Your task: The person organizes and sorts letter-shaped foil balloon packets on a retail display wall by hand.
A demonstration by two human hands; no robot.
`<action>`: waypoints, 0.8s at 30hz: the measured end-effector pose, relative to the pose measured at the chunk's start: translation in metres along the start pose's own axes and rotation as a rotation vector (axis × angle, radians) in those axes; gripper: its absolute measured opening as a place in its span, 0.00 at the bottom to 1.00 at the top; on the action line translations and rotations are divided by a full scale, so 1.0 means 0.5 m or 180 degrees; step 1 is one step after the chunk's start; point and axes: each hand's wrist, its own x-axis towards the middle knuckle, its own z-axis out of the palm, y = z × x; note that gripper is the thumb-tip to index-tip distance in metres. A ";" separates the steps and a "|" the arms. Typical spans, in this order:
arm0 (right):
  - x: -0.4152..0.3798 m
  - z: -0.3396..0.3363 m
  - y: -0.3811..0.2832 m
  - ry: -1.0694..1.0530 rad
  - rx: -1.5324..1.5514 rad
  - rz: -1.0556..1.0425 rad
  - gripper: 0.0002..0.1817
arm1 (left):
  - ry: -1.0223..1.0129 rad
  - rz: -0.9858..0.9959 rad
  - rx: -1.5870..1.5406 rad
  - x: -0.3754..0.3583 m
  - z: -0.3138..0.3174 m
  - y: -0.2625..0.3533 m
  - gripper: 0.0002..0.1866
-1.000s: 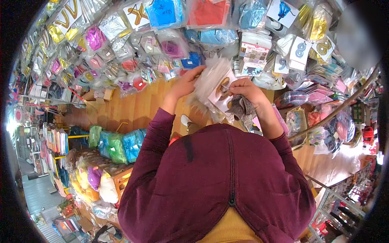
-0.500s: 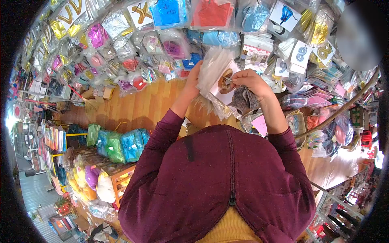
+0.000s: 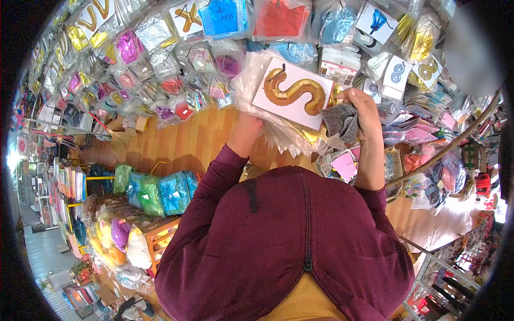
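Note:
A stack of clear plastic packets (image 3: 249, 80) rests in my left hand (image 3: 249, 126), whose fingers are mostly hidden beneath it. On top lies a white card with a gold S-shaped balloon picture (image 3: 292, 92), facing up. My right hand (image 3: 363, 109) is closed at the stack's right edge, with a grey cloth (image 3: 341, 122) held against its palm. Fingertips of that hand pinch near a gold foil edge, and what exactly they grip there is too small to tell.
Rows of hanging plastic packets (image 3: 278, 18) fill the wall ahead. A thin curved pole (image 3: 428, 163) crosses at right. Blue and green wrapped packages (image 3: 152, 195) sit on a wooden rack (image 3: 160, 235) at lower left, beside bagged plush toys (image 3: 112, 238).
The stack has turned flatter, so the S picture now shows in full. My right hand has moved right with the grey cloth. My left hand has slid further under the packets.

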 end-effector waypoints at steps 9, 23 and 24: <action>-0.022 -0.056 -0.005 0.1912 0.1593 -0.0312 0.12 | 0.0345 -0.0145 -0.0596 -0.041 0.012 0.010 0.21; -0.076 0.100 0.103 0.0559 -0.2404 -0.2167 0.16 | 0.1083 -0.0275 -0.1480 -0.086 0.036 0.012 0.20; -0.075 0.094 0.107 0.0531 -0.2658 -0.2317 0.17 | 0.1146 -0.0288 -0.1542 -0.036 0.035 0.001 0.20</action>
